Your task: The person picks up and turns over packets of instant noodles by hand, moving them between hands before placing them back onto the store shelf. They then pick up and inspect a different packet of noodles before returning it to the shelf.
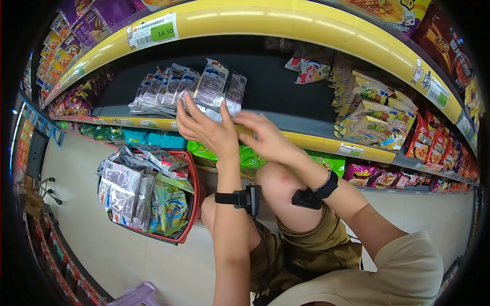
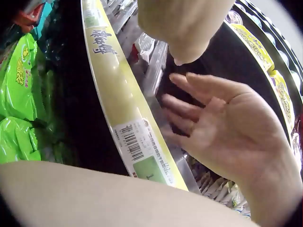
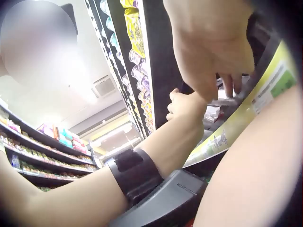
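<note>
On the grey shelf [image 1: 286,104], silver foil packets [image 1: 166,89] with printed labels lean in a row. My left hand [image 1: 212,133] is at the row's front right end, its fingers extended and overlapping the nearest silver packet [image 1: 213,76] in the head view. Just right of it, my right hand [image 1: 265,136] hovers by the shelf's front edge with loosely bent fingers, slightly blurred. Its palm shows bare in the left wrist view, where the right hand [image 2: 227,123] holds nothing. The right wrist view has the left hand [image 3: 187,106] partly behind the right hand [image 3: 215,47].
A red-rimmed basket [image 1: 194,176] on the floor holds silver and green packets. Yellow noodle packets [image 1: 377,115] and red packets [image 1: 434,145] stand to the right on the shelf. Green packets [image 1: 250,158] lie below. A yellow price rail [image 1: 229,23] curves overhead; a purple stool [image 1: 138,296] is behind.
</note>
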`<state>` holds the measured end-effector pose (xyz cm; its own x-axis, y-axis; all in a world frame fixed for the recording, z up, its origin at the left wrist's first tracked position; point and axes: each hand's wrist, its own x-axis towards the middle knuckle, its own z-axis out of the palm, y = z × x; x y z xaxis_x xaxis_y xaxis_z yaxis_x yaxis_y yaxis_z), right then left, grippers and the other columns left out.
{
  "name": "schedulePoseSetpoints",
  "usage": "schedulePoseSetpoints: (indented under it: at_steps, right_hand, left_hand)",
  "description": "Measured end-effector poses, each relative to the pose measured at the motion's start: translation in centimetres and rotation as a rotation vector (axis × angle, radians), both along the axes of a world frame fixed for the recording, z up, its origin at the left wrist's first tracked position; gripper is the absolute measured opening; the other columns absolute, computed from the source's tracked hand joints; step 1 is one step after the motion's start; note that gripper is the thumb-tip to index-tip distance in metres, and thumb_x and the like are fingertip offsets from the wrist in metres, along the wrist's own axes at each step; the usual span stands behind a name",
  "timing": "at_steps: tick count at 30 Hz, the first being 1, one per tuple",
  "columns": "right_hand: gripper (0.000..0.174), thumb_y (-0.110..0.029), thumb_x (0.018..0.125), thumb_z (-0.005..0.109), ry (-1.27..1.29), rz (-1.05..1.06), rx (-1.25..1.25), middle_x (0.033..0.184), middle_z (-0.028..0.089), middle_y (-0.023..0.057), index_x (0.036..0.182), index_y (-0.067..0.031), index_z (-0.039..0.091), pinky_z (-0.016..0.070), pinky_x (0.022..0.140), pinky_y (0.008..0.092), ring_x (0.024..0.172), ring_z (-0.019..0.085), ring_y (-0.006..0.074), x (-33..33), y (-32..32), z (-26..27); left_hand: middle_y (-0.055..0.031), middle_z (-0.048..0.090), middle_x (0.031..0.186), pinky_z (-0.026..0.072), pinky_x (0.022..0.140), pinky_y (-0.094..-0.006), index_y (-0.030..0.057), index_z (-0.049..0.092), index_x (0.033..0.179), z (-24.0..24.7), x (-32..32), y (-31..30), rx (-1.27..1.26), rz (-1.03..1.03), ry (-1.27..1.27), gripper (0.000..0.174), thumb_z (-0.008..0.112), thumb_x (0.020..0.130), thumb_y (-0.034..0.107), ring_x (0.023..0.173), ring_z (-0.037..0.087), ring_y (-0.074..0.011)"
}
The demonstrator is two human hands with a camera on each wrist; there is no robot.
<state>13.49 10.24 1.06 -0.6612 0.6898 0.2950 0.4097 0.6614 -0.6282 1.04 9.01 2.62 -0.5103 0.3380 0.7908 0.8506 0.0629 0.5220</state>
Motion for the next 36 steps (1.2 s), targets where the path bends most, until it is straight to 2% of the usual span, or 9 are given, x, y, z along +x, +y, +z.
schedulePoseSetpoints:
  at_steps: [2,5,9,15,16,19,22,28,36]
  right_hand:
    - [0.049,-0.019,0.080,0.059,0.205,-0.305,0.054,0.130,0.046,0.0259,0.127,-0.0094,0.051,0.0203,0.109,0.0511,0.128,0.036,0.0388,1.0,1.8,0.5]
    - [0.057,-0.027,0.077,0.065,0.218,-0.751,0.272,0.145,0.014,0.0321,0.131,-0.0174,0.049,0.0204,0.109,0.0508,0.133,0.013,0.0515,2.3,6.8,0.5]
    - [0.062,-0.031,0.078,0.065,-0.151,-1.047,0.240,0.143,0.018,0.0301,0.133,-0.0111,0.043,0.0148,0.108,0.0563,0.133,0.007,0.0523,4.0,12.4,1.8]
    - [0.057,-0.028,0.081,0.062,0.068,-0.950,0.525,0.134,0.032,0.0242,0.125,0.0026,0.042,0.0219,0.106,0.0515,0.127,0.027,0.0459,3.9,9.6,1.7]
    - [0.057,-0.028,0.081,0.062,0.068,-0.964,0.525,0.134,0.032,0.0242,0.125,0.0026,0.042,0.0219,0.106,0.0515,0.127,0.027,0.0459,3.9,8.0,2.5]
    - [0.047,-0.009,0.082,0.062,0.809,-0.518,0.047,0.121,0.045,0.0150,0.125,0.0011,0.043,0.0445,0.068,0.0237,0.084,0.058,0.0161,3.7,1.8,6.3]
    - [0.044,-0.005,0.083,0.062,0.980,-0.473,-0.137,0.119,0.047,0.0111,0.123,0.0010,0.045,0.0417,0.059,0.0201,0.072,0.056,0.0081,4.3,-1.2,7.5]
    - [0.050,-0.010,0.085,0.063,1.139,-0.246,-0.335,0.123,0.050,0.0123,0.128,0.0007,0.039,0.0471,0.084,0.0281,0.108,0.052,0.0157,4.7,-2.2,7.1]
    - [0.025,-0.019,0.090,0.059,0.815,-0.287,-0.410,0.091,0.063,0.0065,0.107,-0.0007,0.056,0.0473,0.076,0.0256,0.082,0.060,0.0118,5.4,-4.8,6.4]
  left_hand:
    - [-0.0199,0.029,0.140,0.0200,0.105,-0.0530,0.0040,0.038,0.135,0.1,0.1,-0.1,0.031,-0.049,0.036,0.070,0.070,0.076,0.023,0.128,0.023,-0.0405]
    - [-0.0209,0.029,0.139,0.0206,0.105,-0.0539,0.0026,0.040,0.134,0.0,1.2,-0.7,0.089,-0.176,0.034,0.064,0.067,0.078,0.019,0.127,0.024,-0.0414]
    - [-0.0204,0.031,0.137,0.0204,0.104,-0.0536,0.0024,0.044,0.127,0.0,2.1,-1.6,0.123,-0.329,-0.009,0.057,0.066,0.076,0.013,0.128,0.023,-0.0407]
    - [-0.0174,0.052,0.120,0.0368,0.099,-0.0401,-0.0006,0.049,0.121,-0.2,3.2,-1.9,0.219,-0.723,-0.172,0.043,0.060,0.080,0.001,0.116,0.048,-0.0294]
    - [-0.0170,0.051,0.122,0.0373,0.099,-0.0396,-0.0009,0.048,0.122,-0.6,3.5,-1.8,0.164,-0.942,-0.500,0.040,0.059,0.084,0.003,0.119,0.047,-0.0275]
    - [-0.0158,0.050,0.126,0.0398,0.100,-0.0377,-0.0033,0.047,0.122,-1.6,3.8,-1.5,0.059,-1.173,-0.847,0.035,0.053,0.094,0.016,0.121,0.047,-0.0229]
    - [-0.0151,0.054,0.119,0.0481,0.092,-0.0362,-0.0041,0.047,0.122,-1.8,3.6,-1.1,0.119,-1.507,-1.427,0.044,0.047,0.096,0.032,0.107,0.057,-0.0238]
    - [-0.0103,0.062,0.103,0.0554,0.073,-0.0323,-0.0001,0.051,0.111,-0.5,2.2,-2.5,0.051,-1.457,-1.352,0.026,0.058,0.090,0.014,0.088,0.064,-0.0173]
    - [-0.0091,0.062,0.098,0.0546,0.065,-0.0305,0.0029,0.045,0.110,0.3,1.2,-3.7,0.358,-1.364,-1.314,0.031,0.063,0.085,0.007,0.081,0.063,-0.0158]
